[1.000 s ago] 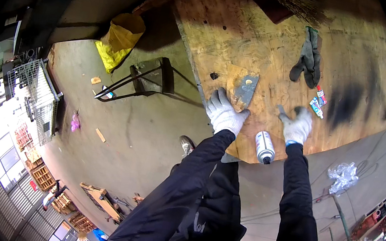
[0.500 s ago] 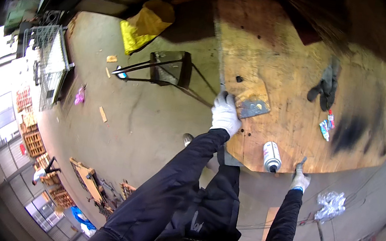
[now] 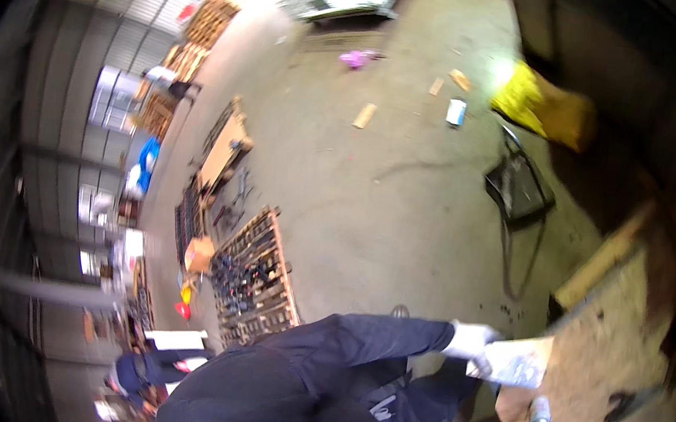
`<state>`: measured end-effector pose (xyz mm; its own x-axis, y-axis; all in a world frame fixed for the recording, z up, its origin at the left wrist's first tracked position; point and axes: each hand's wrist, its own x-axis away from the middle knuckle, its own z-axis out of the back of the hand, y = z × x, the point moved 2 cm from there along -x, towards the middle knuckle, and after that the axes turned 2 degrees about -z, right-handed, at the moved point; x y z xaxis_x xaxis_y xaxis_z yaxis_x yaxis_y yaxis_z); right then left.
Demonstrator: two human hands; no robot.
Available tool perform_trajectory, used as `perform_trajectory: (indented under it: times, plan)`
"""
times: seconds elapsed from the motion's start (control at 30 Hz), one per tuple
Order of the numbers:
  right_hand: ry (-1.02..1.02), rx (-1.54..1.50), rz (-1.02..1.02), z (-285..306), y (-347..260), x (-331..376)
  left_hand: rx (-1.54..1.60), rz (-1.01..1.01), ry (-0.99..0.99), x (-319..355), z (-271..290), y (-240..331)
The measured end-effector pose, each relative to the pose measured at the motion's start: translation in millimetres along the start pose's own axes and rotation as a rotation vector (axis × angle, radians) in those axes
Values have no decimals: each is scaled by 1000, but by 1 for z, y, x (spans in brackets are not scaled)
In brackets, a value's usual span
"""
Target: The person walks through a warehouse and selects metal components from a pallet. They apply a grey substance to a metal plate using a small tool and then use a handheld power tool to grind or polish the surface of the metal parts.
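A pallet (image 3: 255, 281) lay on the concrete floor (image 3: 391, 201) at the left. The left hand (image 3: 471, 340), in a white glove, was closed on the edge of a grey metal plate (image 3: 515, 364), held at the near edge of the plywood desk (image 3: 588, 401). A spray can (image 3: 539, 414) lay just beyond on the desk. The right hand was out of sight.

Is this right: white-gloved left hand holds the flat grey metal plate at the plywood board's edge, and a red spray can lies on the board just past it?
Not quite. The head view shows the white-gloved left hand holding the flat grey metal plate at the plywood board edge, but the spray can beyond it is silver-grey, not red.
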<state>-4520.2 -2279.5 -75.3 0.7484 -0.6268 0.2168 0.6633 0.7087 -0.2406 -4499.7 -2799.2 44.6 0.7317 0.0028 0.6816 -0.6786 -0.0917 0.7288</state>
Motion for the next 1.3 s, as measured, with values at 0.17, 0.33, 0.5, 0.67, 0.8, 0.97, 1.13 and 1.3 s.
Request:
perform_trajectory:
  times: [0.17, 0.33, 0.5, 0.67, 0.8, 0.97, 1.13, 1.3]
  plan:
    - [-102, 287, 341, 11, -26, 80, 380, -107, 189, 188, 19, -77]
    - [-409, 134, 641, -20, -74, 148, 793, -355, 415, 302, 36, -152]
    - [-309, 91, 983, -34, -152, 289, 816, -464, 813, 433, 66, -187]
    - [-596, 215, 1026, -10, -227, 430, 1188, -724, 845, 510, 108, -229]
    - [-641, 218, 1218, -56, -256, 491, 1492, -908, 836, 570, 141, -238]
    - [-859, 80, 977, -154, -312, 536, 1612, -1007, 945, 595, 214, -280]
    - [-1129, -62, 776, -253, -352, 685, 1622, -743, 1264, 672, 279, -322]
    - [-1362, -4, 1000, -270, -446, 954, 1645, -828, 1562, 730, 335, -366]
